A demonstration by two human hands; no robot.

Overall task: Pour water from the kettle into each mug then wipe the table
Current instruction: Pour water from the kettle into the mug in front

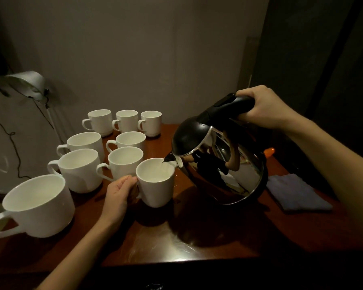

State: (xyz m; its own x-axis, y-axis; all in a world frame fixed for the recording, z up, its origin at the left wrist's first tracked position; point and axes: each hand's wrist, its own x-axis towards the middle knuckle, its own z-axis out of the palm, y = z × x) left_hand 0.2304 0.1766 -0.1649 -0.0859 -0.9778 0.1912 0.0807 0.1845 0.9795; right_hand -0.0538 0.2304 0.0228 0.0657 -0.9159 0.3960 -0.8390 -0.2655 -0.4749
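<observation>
A shiny steel kettle with a black lid and handle is tilted to the left above the table. My right hand grips its handle. Its spout hangs over the rim of a white mug, and a thin stream of water runs into the mug. My left hand holds that mug by its handle, which the fingers hide. Several more white mugs stand to the left and behind, among them a large one near the front left.
A folded blue-grey cloth lies on the dark wooden table to the right of the kettle. An orange object shows behind the kettle. A lamp and cables stand off the table's left side.
</observation>
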